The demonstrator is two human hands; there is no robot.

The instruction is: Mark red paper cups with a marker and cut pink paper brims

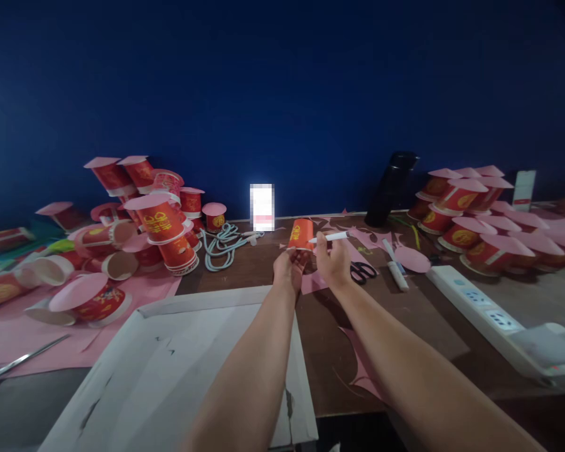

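Observation:
My left hand (289, 267) is closed around a red paper cup (301, 234) with yellow print, held upside down above the brown table (245, 270). My right hand (332, 258) pinches a white pen (330, 237) whose tip points left and touches the cup's side. Both arms reach forward over the table. Pink paper scraps (313, 281) lie just beneath the hands.
Left: a heap of red cups with pink paper discs (155, 220), pink sheet (23, 339), scissors (14, 363), a coiled cord (221, 245). A white board (169, 370) lies near me. Right: black scissors (363, 271), a glue stick (398, 275), a power strip (480, 301), more capped cups (471, 213), a dark bottle (390, 188).

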